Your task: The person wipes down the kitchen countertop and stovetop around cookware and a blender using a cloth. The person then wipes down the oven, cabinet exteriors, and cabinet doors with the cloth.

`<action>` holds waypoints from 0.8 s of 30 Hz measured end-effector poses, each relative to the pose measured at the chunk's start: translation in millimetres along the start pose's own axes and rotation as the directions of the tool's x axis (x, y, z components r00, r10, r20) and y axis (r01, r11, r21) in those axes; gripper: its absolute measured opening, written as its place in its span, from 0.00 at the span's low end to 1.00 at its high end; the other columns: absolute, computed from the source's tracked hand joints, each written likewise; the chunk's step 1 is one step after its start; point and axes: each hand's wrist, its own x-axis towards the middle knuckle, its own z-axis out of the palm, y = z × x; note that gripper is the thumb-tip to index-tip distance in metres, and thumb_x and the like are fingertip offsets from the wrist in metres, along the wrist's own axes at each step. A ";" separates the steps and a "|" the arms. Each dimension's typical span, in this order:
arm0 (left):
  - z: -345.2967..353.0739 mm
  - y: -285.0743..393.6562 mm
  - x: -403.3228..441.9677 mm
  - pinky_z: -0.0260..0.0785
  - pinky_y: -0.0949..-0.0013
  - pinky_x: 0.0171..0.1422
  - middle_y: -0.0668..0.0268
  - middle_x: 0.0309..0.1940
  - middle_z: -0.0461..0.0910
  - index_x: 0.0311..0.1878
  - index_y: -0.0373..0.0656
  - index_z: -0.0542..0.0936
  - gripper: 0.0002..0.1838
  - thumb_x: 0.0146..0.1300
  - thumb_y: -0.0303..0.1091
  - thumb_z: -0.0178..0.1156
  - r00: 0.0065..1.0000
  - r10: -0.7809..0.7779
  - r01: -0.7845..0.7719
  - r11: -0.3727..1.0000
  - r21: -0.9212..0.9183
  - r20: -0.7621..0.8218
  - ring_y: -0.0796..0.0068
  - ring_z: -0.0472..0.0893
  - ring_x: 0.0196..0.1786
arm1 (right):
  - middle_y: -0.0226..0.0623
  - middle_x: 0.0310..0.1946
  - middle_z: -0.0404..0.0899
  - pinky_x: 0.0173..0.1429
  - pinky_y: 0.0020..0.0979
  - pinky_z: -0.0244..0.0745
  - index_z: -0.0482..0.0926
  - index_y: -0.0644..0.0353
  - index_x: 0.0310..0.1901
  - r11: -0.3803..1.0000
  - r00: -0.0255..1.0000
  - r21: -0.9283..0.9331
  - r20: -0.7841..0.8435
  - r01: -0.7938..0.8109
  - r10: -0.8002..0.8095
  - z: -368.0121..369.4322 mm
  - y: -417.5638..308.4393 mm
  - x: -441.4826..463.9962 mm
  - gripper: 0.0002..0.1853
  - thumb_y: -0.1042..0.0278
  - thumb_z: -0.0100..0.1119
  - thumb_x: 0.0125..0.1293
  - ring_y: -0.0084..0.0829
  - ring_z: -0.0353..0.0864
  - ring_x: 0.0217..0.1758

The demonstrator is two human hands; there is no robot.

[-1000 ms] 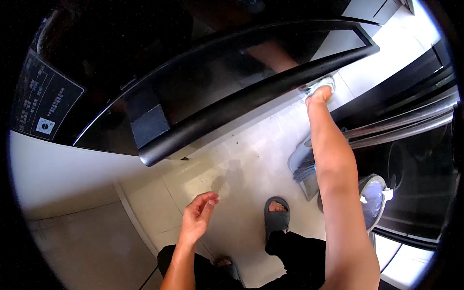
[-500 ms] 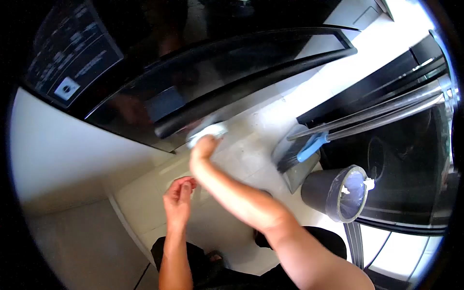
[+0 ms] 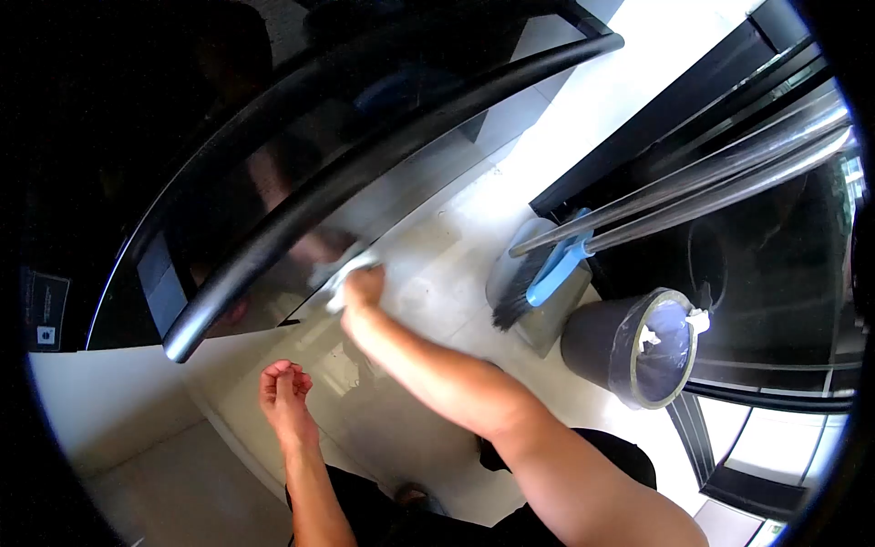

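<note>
My right hand grips a white cloth and presses it to the lower edge of a glossy black appliance door. Cloth and fingers are slightly blurred. Above them runs the door's long black bar handle, which my right hand does not touch. My left hand hangs over the pale floor, left of the cloth and below the handle's near end. Its fingers are curled in with nothing visible in them.
To the right stand a blue-headed broom with dark bristles and a dustpan, their metal poles leaning on a black glossy front. Beside them is a grey bin with a plastic liner. Pale tiles cover the floor.
The view has shifted closer to the appliance, and its handle appears lower and further left. My right hand with the cloth has moved a little left and down; my left hand has also moved left and down.
</note>
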 end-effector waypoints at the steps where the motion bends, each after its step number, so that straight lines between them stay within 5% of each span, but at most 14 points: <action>1: 1.2 0.4 -2.5 0.72 0.72 0.43 0.68 0.35 0.81 0.43 0.44 0.78 0.02 0.72 0.29 0.57 1.000 0.002 -0.002 1.000 0.006 -0.006 0.77 0.78 0.34 | 0.54 0.54 0.78 0.60 0.41 0.77 0.71 0.68 0.56 0.997 0.995 -0.078 -0.095 -0.014 0.007 -7.5 -28.3 18.3 0.15 0.73 0.46 0.71 0.44 0.81 0.53; 7: -9.2 7.5 -9.2 0.73 0.69 0.46 0.67 0.37 0.82 0.44 0.44 0.79 0.03 0.74 0.29 0.56 0.995 -0.010 -0.001 0.994 0.107 0.096 0.76 0.79 0.36 | 0.54 0.63 0.74 0.69 0.41 0.73 0.64 0.65 0.69 0.951 0.896 0.122 -0.388 0.284 -0.217 -54.1 -150.8 233.3 0.25 0.75 0.45 0.70 0.46 0.79 0.63; 10: -15.0 11.9 -13.5 0.73 0.69 0.46 0.66 0.37 0.83 0.45 0.43 0.79 0.04 0.74 0.29 0.56 0.998 -0.013 0.005 0.991 0.136 0.054 0.76 0.80 0.37 | 0.42 0.50 0.79 0.47 0.37 0.82 0.70 0.59 0.62 0.906 0.957 0.343 -0.235 0.246 -0.170 -76.5 -186.1 274.5 0.18 0.66 0.46 0.73 0.36 0.82 0.45; 12: -14.7 15.6 -18.4 0.72 0.69 0.46 0.66 0.38 0.82 0.44 0.43 0.79 0.04 0.73 0.30 0.56 0.999 -0.007 0.003 0.992 0.129 0.037 0.76 0.79 0.37 | 0.33 0.39 0.78 0.33 0.31 0.76 0.74 0.53 0.55 0.908 0.990 0.400 0.004 0.125 -0.138 -82.4 -184.3 245.8 0.14 0.58 0.44 0.76 0.28 0.79 0.34; 13: -14.0 17.9 -21.7 0.72 0.69 0.46 0.67 0.38 0.82 0.44 0.43 0.79 0.04 0.74 0.30 0.56 0.999 0.007 -0.013 0.992 0.129 0.047 0.76 0.79 0.37 | 0.27 0.34 0.77 0.28 0.29 0.70 0.75 0.49 0.50 0.932 0.994 0.346 -0.027 0.110 -0.107 -81.8 -161.9 253.5 0.13 0.54 0.43 0.78 0.24 0.76 0.29; 14: -14.8 20.4 -25.3 0.72 0.68 0.47 0.67 0.38 0.81 0.44 0.43 0.79 0.04 0.74 0.30 0.55 0.998 0.021 -0.028 0.991 0.128 0.055 0.76 0.79 0.38 | 0.31 0.44 0.80 0.40 0.33 0.78 0.74 0.52 0.57 0.937 0.994 0.331 -0.048 0.112 -0.102 -77.6 -135.8 258.4 0.15 0.58 0.42 0.78 0.28 0.80 0.40; 16: -16.7 20.9 -26.2 0.72 0.68 0.47 0.67 0.38 0.81 0.44 0.44 0.79 0.04 0.74 0.30 0.55 1.000 0.020 -0.022 0.994 0.105 0.018 0.76 0.79 0.38 | 0.34 0.57 0.77 0.57 0.37 0.77 0.70 0.55 0.65 0.944 0.982 0.284 -0.137 0.168 -0.134 -69.6 -76.1 260.3 0.19 0.60 0.42 0.79 0.32 0.79 0.54; 18: -25.5 25.5 -26.0 0.72 0.68 0.48 0.68 0.39 0.81 0.45 0.44 0.78 0.04 0.75 0.30 0.55 0.994 0.103 -0.101 0.994 0.036 -0.042 0.76 0.79 0.38 | 0.33 0.69 0.69 0.72 0.40 0.67 0.63 0.54 0.74 0.948 0.998 0.314 0.009 0.055 -0.061 -48.8 -35.9 210.3 0.26 0.56 0.41 0.79 0.35 0.70 0.69; 20: -34.2 31.0 -25.8 0.73 0.69 0.48 0.67 0.40 0.82 0.46 0.42 0.78 0.04 0.74 0.27 0.55 0.984 0.140 -0.140 0.990 0.001 -0.106 0.76 0.79 0.37 | 0.32 0.67 0.71 0.68 0.39 0.70 0.65 0.54 0.72 0.987 0.998 0.160 -0.067 0.021 -0.010 -20.7 -20.3 115.0 0.24 0.59 0.43 0.78 0.34 0.73 0.66; 24: -53.6 37.3 -22.8 0.74 0.69 0.47 0.66 0.40 0.82 0.47 0.40 0.78 0.07 0.71 0.23 0.51 0.945 0.205 -0.244 0.961 -0.130 -0.254 0.76 0.79 0.37 | 0.27 0.58 0.77 0.57 0.37 0.78 0.72 0.49 0.64 0.977 0.977 0.044 0.046 -0.209 0.207 12.5 62.9 22.4 0.17 0.60 0.44 0.77 0.30 0.79 0.55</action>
